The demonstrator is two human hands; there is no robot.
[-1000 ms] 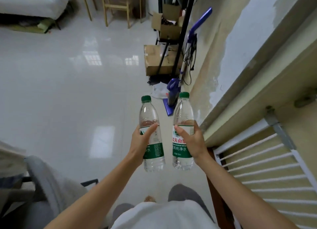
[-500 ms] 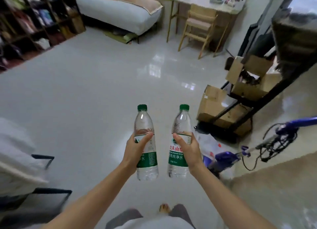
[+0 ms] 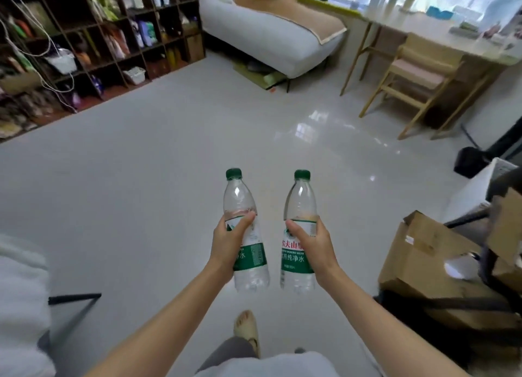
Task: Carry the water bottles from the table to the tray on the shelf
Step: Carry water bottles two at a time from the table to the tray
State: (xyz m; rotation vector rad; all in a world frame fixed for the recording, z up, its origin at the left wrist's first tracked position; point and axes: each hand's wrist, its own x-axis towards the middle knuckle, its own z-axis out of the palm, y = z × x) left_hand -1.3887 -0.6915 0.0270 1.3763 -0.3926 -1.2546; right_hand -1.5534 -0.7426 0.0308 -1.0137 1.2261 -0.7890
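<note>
Bottles, two of em, both up in the air in front of the person, not resting on anything. Left hand (image 3: 228, 242) is wrapped round the left bottle (image 3: 245, 232) at label height, thumb across the front just under the shoulder. Right hand (image 3: 312, 245) grips the right bottle (image 3: 298, 232) the same way, thumb on the top edge of the label.

Both bottles are roughly upright, long axis running vertical, green caps up and pointing away from the person, bases down toward the floor (image 3: 141, 179). Left one leans a bit w/ its cap tipped left, right one is straighter. They're side by side, close but not touching, small gap between them. Clear plastic, white and green labels w/ red characters on the right one.

Rest of the room: dark cubby shelf (image 3: 93, 37) along the far left wall, crammed w/ stuff, too blurry to tell if there's a tray in it. White sofa (image 3: 268, 37) at the back, wooden chair (image 3: 418, 80) by a long counter (image 3: 423, 29) far right. Cardboard boxes (image 3: 429, 261) stacked low at the right edge of view. One sandalled foot (image 3: 247, 327) on the floor below the bottles.
</note>
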